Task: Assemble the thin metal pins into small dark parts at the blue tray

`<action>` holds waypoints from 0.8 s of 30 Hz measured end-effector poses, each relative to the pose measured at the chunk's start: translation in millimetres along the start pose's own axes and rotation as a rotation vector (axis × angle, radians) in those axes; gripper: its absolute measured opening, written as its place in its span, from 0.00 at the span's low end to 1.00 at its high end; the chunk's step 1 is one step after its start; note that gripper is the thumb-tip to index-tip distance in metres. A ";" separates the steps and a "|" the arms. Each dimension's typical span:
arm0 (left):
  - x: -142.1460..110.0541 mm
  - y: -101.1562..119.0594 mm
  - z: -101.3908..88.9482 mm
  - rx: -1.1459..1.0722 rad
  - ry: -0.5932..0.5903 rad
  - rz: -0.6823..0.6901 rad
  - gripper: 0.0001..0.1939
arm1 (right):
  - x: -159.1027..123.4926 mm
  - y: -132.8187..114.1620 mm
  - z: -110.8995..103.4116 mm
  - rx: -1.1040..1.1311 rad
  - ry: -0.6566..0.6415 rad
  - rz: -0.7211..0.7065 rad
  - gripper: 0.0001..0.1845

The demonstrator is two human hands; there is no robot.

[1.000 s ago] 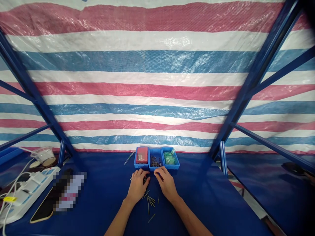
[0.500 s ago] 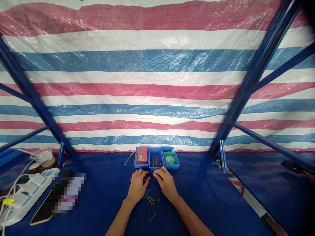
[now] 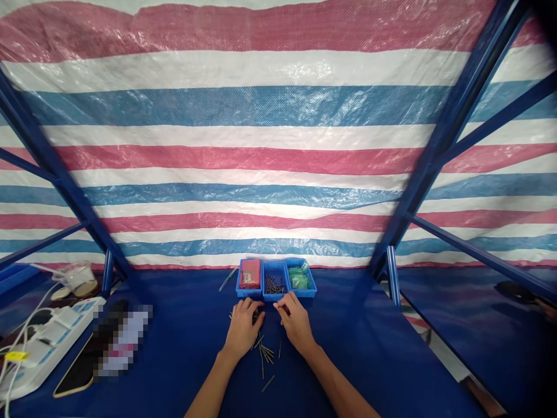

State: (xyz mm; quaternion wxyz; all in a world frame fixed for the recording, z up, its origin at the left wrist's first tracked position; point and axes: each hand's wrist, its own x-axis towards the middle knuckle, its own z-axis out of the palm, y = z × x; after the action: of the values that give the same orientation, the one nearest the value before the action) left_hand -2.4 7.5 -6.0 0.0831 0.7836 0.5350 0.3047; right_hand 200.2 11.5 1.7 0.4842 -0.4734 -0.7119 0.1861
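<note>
My left hand [image 3: 243,326] rests low over the blue table with its fingers curled around several thin drill bits [image 3: 256,317], whose ends poke out beside the fingers. Just right of it, my right hand [image 3: 294,320] is closed in a pinch near the front of the middle blue bin [image 3: 274,297]. Whatever lies between those fingertips is too small to make out. Dark drill bits [image 3: 275,285] fill part of that bin. More brass-coloured drill bits [image 3: 266,352] are spread on the table between my forearms, with a single drill bit [image 3: 268,383] nearer me.
Flanking the middle bin are a blue bin with red packets [image 3: 250,273] and one with green bags [image 3: 299,278]. A pen [image 3: 227,280] lies to their left. Farther left are a phone [image 3: 73,371] and a power strip [image 3: 52,342]. Blue posts [image 3: 394,276] and a striped sheet stand behind.
My right hand has shifted slightly right, away from my left hand. The small bit seen between the hands earlier no longer shows clearly. My left hand stays in place.
</note>
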 end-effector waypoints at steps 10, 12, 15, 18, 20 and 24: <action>0.4 2.0 -1.2 -0.007 -0.014 -0.016 0.12 | 0.8 -2.8 0.1 0.003 0.009 -0.012 0.13; 0.3 2.1 -1.3 -0.007 -0.015 -0.016 0.12 | 1.2 -4.4 -0.5 -0.006 0.026 -0.020 0.14; 0.1 2.3 -0.9 -0.006 -0.013 -0.013 0.12 | 1.3 -5.8 -1.6 0.008 0.037 -0.021 0.14; 0.1 3.1 -1.2 -0.007 -0.014 -0.015 0.12 | 1.6 -5.9 -2.3 0.019 0.034 -0.019 0.13; 0.1 4.0 -1.9 -0.010 -0.016 -0.016 0.12 | 2.0 -5.6 -2.5 0.016 0.032 -0.017 0.12; -0.1 5.7 -3.3 -0.013 -0.020 -0.018 0.11 | 2.0 -5.3 -1.9 0.026 0.020 -0.037 0.11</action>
State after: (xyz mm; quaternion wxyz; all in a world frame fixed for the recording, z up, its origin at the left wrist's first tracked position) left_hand 0.3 4.3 -0.8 0.0963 0.7811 0.5393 0.2996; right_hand 199.1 10.3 7.4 0.5009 -0.4557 -0.7131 0.1817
